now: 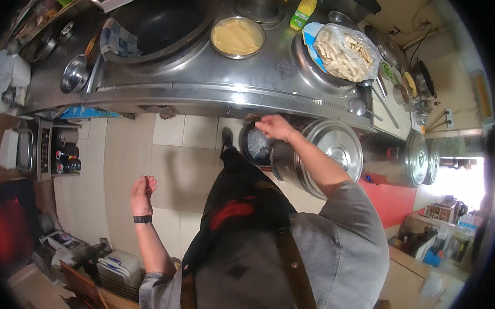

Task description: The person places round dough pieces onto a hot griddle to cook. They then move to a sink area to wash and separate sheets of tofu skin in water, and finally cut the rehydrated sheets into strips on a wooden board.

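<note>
In the head view, the right hand (274,127) is stretched out over a dark bin (250,150), by which the floor space just below the counter's front edge is taken up. Its fingers are loosely bent, and whether they are closed on anything cannot be told; nor can it be told whether the bin's rim is touched. The bin is lined with crumpled clear plastic (259,144) and is set close beside a large lidded steel pot (337,148), in front of which the right forearm is extended.

The left hand (141,189) is held well apart, above the pale tiled floor (182,179), with its fingers half curled and parted from the palm; nothing is seen gripped in it. A black wristband (143,219) is worn on that arm.

On the steel counter (234,78), a round pan (237,54) is filled with flat yellow sheets (237,35). To its left, a checked cloth (119,40) is draped over the rim of a big dark wok (165,21). To its right, a yellow bottle (303,12) is stood upright, and a clear bag of pale strips (345,50) is laid partly on a blue sheet (311,40)
</note>
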A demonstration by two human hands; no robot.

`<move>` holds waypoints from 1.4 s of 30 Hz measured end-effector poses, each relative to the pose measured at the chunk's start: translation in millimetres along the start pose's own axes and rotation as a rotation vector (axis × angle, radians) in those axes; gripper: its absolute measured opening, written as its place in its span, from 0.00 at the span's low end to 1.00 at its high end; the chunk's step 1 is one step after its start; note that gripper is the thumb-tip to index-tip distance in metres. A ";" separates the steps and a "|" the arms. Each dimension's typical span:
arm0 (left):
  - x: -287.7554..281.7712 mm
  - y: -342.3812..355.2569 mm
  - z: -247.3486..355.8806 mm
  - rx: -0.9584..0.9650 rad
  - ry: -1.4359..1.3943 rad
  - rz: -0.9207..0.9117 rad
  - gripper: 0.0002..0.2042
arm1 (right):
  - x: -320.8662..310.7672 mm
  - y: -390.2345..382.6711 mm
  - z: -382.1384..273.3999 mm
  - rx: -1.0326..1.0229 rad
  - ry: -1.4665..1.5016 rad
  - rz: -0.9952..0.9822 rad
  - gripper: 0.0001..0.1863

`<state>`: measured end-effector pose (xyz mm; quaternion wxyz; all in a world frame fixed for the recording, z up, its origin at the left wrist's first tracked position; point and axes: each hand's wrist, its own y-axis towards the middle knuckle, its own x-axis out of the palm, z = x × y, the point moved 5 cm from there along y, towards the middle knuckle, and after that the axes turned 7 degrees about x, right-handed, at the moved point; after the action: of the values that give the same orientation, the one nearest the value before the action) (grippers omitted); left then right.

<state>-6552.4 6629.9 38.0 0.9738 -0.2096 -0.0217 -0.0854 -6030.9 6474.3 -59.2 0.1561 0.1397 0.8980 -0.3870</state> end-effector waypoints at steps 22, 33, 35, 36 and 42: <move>206.2 271.9 46.5 -0.309 0.409 -0.411 0.14 | -141.9 426.9 -213.8 0.093 -0.367 0.221 0.44; 372.4 386.1 81.7 -0.094 0.492 -1.028 0.12 | -105.3 352.3 -259.2 -0.010 -0.418 0.287 0.43; 378.8 390.0 81.3 -0.142 0.527 -1.064 0.13 | -98.0 344.1 -266.5 0.038 -0.515 0.286 0.51; 379.7 390.8 79.9 -0.168 0.546 -1.080 0.13 | -95.5 340.7 -272.9 0.088 -0.550 0.208 0.53; 381.3 402.6 62.0 -0.213 0.559 -1.067 0.11 | -74.0 353.9 -250.0 0.066 -0.656 0.333 0.40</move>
<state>-6106.8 6956.9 -38.6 0.7394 -0.2356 0.1413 -0.6146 -5874.9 6883.5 -98.0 0.4920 0.1572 0.7521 -0.4094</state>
